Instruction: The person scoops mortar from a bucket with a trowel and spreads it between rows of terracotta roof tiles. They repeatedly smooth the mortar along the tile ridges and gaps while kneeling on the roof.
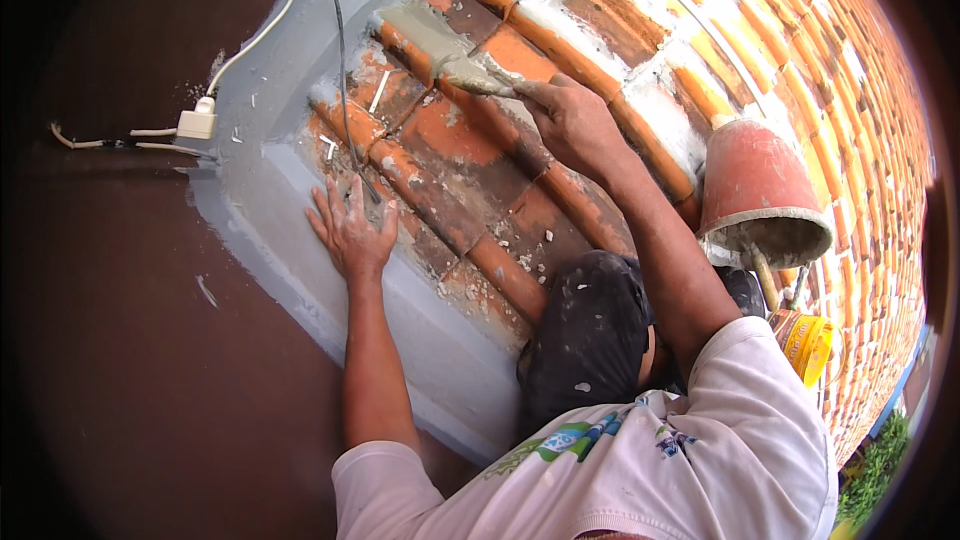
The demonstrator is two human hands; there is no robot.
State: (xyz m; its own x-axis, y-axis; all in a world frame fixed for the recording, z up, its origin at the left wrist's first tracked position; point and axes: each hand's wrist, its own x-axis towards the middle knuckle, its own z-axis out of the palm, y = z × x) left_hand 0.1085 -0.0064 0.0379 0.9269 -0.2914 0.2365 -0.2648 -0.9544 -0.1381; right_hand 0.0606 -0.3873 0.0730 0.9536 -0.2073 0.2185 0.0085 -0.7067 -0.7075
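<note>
My right hand (pixel 580 125) is closed around the handle of a trowel (pixel 475 75), its blade smeared with grey mortar. The blade lies against the wet mortar (pixel 425 32) at the upper end of a row of orange clay roof tiles (pixel 450 135). Fingers spread, my left hand (pixel 352 225) rests on the grey-coated strip (pixel 300 190) where the roof meets the brown wall. A dark cable (pixel 345 90) hangs down and ends near its fingertips.
A mortar-stained red bucket (pixel 755 180) lies tipped on the tiles to my right, a wooden handle (pixel 765 280) at its mouth. Nearby stands a yellow tub (pixel 805 345). On the left, a white plug and socket (pixel 197 120) hang by the brown wall (pixel 130 270). Mortar crumbs (pixel 520 255) litter the tiles.
</note>
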